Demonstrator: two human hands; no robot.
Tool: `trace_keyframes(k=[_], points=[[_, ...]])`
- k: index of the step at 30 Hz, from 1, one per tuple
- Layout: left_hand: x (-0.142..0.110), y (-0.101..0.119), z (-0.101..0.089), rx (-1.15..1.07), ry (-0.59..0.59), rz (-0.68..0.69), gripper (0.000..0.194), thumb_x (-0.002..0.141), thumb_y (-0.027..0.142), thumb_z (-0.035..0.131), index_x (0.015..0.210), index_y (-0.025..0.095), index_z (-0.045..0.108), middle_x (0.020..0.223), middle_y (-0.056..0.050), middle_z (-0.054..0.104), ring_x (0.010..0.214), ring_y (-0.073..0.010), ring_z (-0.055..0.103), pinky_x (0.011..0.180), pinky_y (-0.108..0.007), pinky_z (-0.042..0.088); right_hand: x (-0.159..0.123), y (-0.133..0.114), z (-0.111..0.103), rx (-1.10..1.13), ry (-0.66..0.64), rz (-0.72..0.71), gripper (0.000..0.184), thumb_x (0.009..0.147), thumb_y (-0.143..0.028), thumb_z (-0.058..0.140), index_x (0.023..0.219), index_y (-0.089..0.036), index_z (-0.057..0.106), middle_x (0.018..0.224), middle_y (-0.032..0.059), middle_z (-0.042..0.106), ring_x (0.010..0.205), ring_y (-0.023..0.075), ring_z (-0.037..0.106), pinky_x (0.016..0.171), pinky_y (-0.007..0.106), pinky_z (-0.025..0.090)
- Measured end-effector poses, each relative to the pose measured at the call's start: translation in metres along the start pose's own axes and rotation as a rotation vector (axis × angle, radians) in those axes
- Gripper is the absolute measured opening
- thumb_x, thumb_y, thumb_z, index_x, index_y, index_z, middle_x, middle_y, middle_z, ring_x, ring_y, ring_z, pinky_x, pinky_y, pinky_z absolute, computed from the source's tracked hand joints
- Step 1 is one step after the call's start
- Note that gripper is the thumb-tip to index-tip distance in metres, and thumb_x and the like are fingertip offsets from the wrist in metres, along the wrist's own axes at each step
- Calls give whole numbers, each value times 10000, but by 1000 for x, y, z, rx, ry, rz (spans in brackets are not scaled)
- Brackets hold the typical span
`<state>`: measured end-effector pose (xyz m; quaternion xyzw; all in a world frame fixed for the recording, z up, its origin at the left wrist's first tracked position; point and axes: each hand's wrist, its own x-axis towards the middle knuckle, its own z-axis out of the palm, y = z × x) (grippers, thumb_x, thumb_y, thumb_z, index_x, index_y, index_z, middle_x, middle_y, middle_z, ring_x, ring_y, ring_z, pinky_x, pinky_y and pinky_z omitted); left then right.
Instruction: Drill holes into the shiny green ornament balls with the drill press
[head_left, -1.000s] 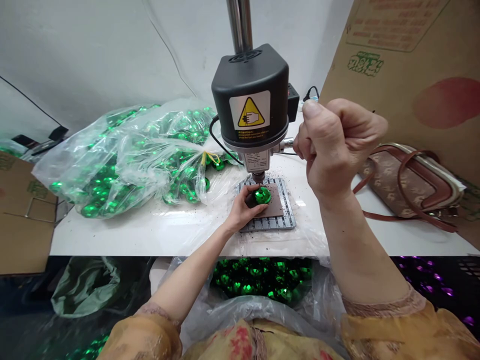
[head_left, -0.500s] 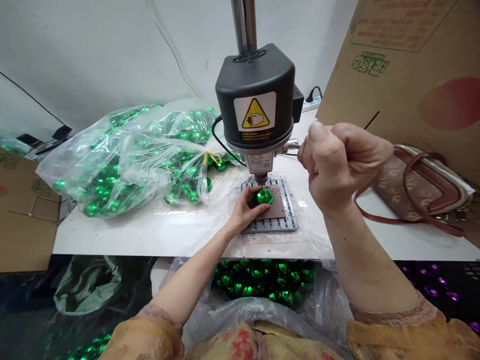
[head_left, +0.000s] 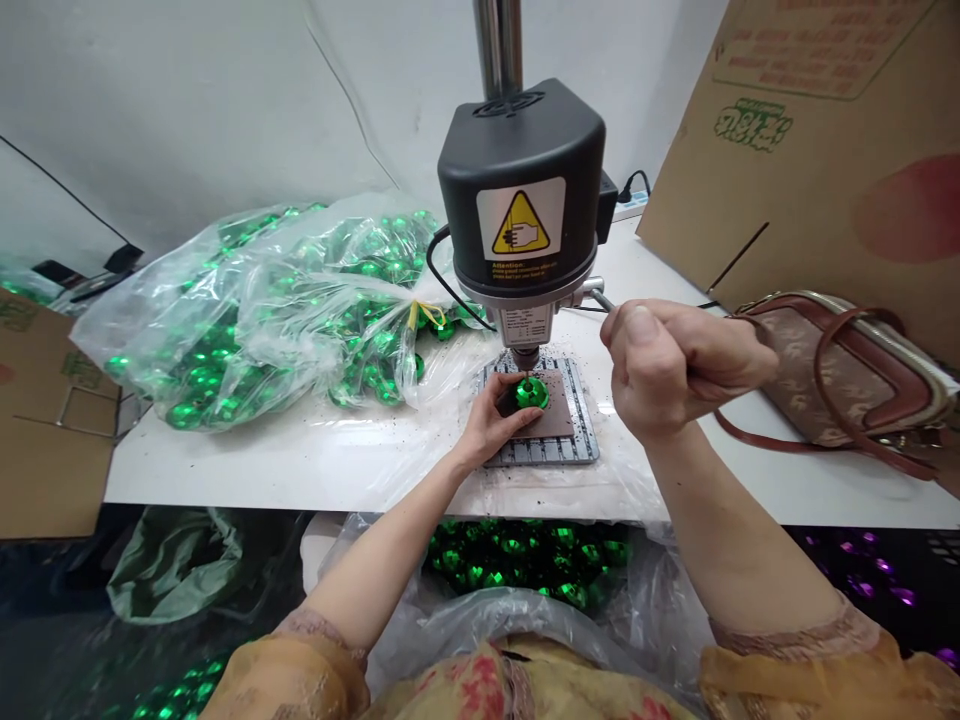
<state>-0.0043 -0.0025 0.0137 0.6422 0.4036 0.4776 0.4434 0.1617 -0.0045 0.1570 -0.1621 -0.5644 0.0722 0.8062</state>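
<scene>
My left hand grips a shiny green faceted ball between thumb and fingers. The ball sits on a brown square board on the slotted metal base, directly under the chuck of a black drill press. Whether the bit touches the ball is too small to tell. To the right of the machine, my right hand is closed in a fist around the end of the drill press lever. Dark shavings lie scattered around the base.
A tied clear bag of green balls lies left on the white table. Below the table edge, more green balls sit in an opened plastic bag. A handbag and a large cardboard box stand right; purple balls lie lower right.
My right hand has moved downward with the lever. My left hand keeps the green ball in place under the chuck. The view has shifted slightly.
</scene>
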Motion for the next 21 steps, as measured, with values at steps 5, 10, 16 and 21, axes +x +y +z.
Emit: trace_keyframes(k=[5, 10, 16, 21], points=[[-1, 3, 1, 3, 6, -7, 559, 760, 471, 816, 1174, 197, 559, 1166, -99, 689, 1180, -274, 644, 1049, -462, 504, -3, 4, 0, 9, 12, -84, 470, 818, -123, 549, 512, -179, 196, 461, -56, 241, 384, 46, 284, 386, 269, 299], [-1, 5, 2, -6, 19, -6, 553, 756, 469, 820, 1163, 196, 564, 1171, -98, 687, 1179, -273, 643, 1050, -461, 502, -7, 13, -3, 19, -6, -163, 460, 768, -81, 546, 560, -189, 150, 484, -54, 202, 379, 53, 261, 368, 272, 284], [-1, 3, 2, -28, 19, -14, 544, 758, 428, 828, 1168, 199, 555, 1214, -103, 673, 1196, -268, 634, 1061, -456, 493, -16, 18, -14, 32, -112, -211, 440, 750, -61, 557, 541, -184, 190, 491, -53, 213, 396, 52, 270, 386, 287, 262], [-2, 4, 3, -34, 20, -10, 530, 761, 414, 827, 1166, 200, 560, 1212, -102, 675, 1189, -264, 637, 1055, -455, 497, 11, -12, 2, -52, -40, 105, 437, 860, -113, 539, 480, -162, 329, 462, -52, 281, 408, 48, 356, 403, 279, 280]])
